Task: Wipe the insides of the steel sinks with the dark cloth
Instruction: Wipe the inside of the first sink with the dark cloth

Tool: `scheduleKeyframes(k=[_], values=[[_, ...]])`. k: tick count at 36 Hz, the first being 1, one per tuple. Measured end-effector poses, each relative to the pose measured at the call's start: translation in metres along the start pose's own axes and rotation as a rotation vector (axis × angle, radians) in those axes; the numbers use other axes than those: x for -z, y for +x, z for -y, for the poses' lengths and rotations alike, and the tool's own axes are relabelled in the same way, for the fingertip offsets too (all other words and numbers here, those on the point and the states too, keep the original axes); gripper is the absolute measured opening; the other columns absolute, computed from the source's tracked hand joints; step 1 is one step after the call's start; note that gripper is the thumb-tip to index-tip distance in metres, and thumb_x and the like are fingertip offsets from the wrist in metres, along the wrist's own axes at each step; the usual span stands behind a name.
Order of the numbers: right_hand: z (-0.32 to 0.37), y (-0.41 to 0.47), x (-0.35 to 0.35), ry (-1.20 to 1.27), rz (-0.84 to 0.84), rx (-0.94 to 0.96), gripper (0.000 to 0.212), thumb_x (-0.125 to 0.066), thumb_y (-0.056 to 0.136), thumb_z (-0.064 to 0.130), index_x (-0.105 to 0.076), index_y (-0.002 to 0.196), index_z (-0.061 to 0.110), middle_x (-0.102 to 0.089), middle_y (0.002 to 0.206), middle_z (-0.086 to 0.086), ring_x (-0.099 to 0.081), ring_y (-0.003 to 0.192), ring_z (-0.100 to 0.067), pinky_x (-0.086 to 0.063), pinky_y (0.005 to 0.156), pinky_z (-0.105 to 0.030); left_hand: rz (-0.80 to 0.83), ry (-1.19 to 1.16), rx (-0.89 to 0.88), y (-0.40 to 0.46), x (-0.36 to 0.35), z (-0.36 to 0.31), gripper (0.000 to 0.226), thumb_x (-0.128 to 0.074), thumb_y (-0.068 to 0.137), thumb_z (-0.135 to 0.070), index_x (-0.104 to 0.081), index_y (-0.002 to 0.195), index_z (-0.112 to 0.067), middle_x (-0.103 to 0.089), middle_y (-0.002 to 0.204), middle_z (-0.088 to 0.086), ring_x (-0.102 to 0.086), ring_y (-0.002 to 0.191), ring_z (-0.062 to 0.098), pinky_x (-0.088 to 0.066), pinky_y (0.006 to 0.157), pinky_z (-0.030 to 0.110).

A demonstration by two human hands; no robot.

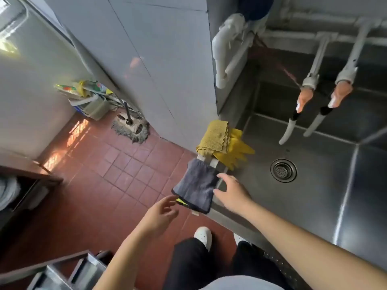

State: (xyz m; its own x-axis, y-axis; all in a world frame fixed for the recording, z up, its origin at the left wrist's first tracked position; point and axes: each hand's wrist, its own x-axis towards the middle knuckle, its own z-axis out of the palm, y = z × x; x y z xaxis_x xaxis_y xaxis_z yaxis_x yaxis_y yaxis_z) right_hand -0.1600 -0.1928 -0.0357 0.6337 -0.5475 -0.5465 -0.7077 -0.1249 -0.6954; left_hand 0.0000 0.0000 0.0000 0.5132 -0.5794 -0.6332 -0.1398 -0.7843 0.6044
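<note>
The steel sink's (326, 185) left rim carries three things: a dark cloth (195, 186) draped over its near end, a yellow cloth (213, 137) farther along, and yellow gloves (236, 149) beside that, drooping inward toward the drain (283, 170).

Steel sink (326, 197) cut off at right edge; mop (130, 127) handle hidden behind wall.
</note>
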Motion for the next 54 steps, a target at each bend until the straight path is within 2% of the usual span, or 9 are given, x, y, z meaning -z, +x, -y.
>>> scheduleKeyframes(k=[7,13,18,22,30,34,39,44,54], values=[[0.019,0.040,-0.013,-0.179,0.027,-0.108,0.065,-0.058,0.093,0.031,-0.030,0.152,0.025,-0.037,0.154,-0.004,-0.043,0.136,-0.030,-0.041,0.109,-0.041,0.102,0.172,-0.102,0.076,0.024,-0.037,0.045,-0.058,0.094,-0.018,-0.051,0.137,-0.030,-0.055,0.138,-0.003,-0.057,0.121,0.019,-0.051,0.101,0.041],[0.029,0.057,-0.029,-0.084,-0.042,-0.261,0.057,-0.059,0.087,0.025,-0.037,0.139,0.034,-0.045,0.147,-0.005,-0.051,0.125,-0.035,-0.047,0.102,-0.048,0.212,0.336,-0.235,0.126,0.028,-0.058,0.063,-0.045,0.093,-0.009,-0.035,0.149,-0.034,-0.050,0.147,0.003,-0.054,0.126,0.024,-0.045,0.092,0.030],[0.027,0.060,-0.039,-0.035,-0.184,-0.376,0.020,-0.056,0.084,0.022,-0.042,0.093,0.033,-0.065,0.096,-0.003,-0.062,0.089,-0.033,-0.053,0.077,-0.041,0.363,0.446,-0.329,0.156,0.032,-0.053,0.066,-0.045,0.094,-0.006,-0.029,0.152,-0.033,-0.045,0.151,0.008,-0.048,0.133,0.029,-0.048,0.098,0.038],[0.033,0.048,-0.043,0.006,-0.302,-0.387,0.014,-0.052,0.089,0.019,-0.045,0.083,0.029,-0.063,0.076,-0.001,-0.061,0.074,-0.030,-0.053,0.066,-0.040,0.427,0.542,-0.433,0.175,0.036,-0.051,0.068,-0.051,0.093,-0.008,-0.030,0.152,-0.036,-0.042,0.150,0.008,-0.049,0.130,0.030,-0.045,0.094,0.034],[0.054,0.002,-0.036,0.072,-0.436,-0.256,0.019,-0.062,0.088,0.018,-0.056,0.088,0.036,-0.065,0.082,0.006,-0.060,0.074,-0.020,-0.053,0.069,-0.039,0.392,0.792,-0.705,0.183,0.044,-0.068,0.031,-0.069,0.081,-0.025,-0.058,0.110,-0.022,-0.053,0.125,0.004,-0.045,0.116,0.030,-0.040,0.097,0.040],[0.058,-0.028,-0.036,0.104,-0.473,-0.206,0.022,-0.062,0.087,0.014,-0.058,0.088,0.035,-0.065,0.084,0.008,-0.060,0.078,-0.018,-0.052,0.074,-0.037,0.391,0.750,-0.889,0.158,0.052,-0.073,0.022,-0.070,0.078,-0.015,-0.051,0.088,-0.019,-0.061,0.091,-0.001,-0.052,0.090,0.024,-0.043,0.091,0.038],[0.046,-0.072,-0.027,0.151,-0.539,-0.168,0.019,-0.062,0.086,0.012,-0.062,0.089,0.031,-0.068,0.086,0.006,-0.063,0.082,-0.019,-0.052,0.081,-0.038,0.508,0.696,-0.865,0.128,0.056,-0.078,0.033,-0.067,0.086,-0.012,-0.055,0.115,-0.025,-0.070,0.092,-0.003,-0.064,0.081,0.020,-0.053,0.073,0.034],[0.019,-0.114,-0.002,0.215,-0.653,-0.134,0.026,-0.062,0.083,0.002,-0.066,0.086,0.028,-0.069,0.086,0.010,-0.065,0.084,-0.015,-0.053,0.082,-0.037,0.554,0.716,-0.928,0.096,0.033,-0.104,0.020,-0.070,0.085,-0.018,-0.070,0.103,-0.028,-0.069,0.087,-0.012,-0.060,0.077,0.013,-0.050,0.068,0.029],[-0.060,-0.210,0.058,0.168,-0.979,0.050,0.032,-0.071,0.081,-0.001,-0.067,0.087,0.030,-0.069,0.093,0.021,-0.064,0.091,0.004,-0.042,0.081,-0.003,0.245,0.442,-1.192,0.001,-0.069,-0.150,0.031,-0.066,0.086,-0.004,-0.073,0.113,-0.019,-0.071,0.096,0.002,-0.065,0.087,0.023,-0.054,0.073,0.035]])
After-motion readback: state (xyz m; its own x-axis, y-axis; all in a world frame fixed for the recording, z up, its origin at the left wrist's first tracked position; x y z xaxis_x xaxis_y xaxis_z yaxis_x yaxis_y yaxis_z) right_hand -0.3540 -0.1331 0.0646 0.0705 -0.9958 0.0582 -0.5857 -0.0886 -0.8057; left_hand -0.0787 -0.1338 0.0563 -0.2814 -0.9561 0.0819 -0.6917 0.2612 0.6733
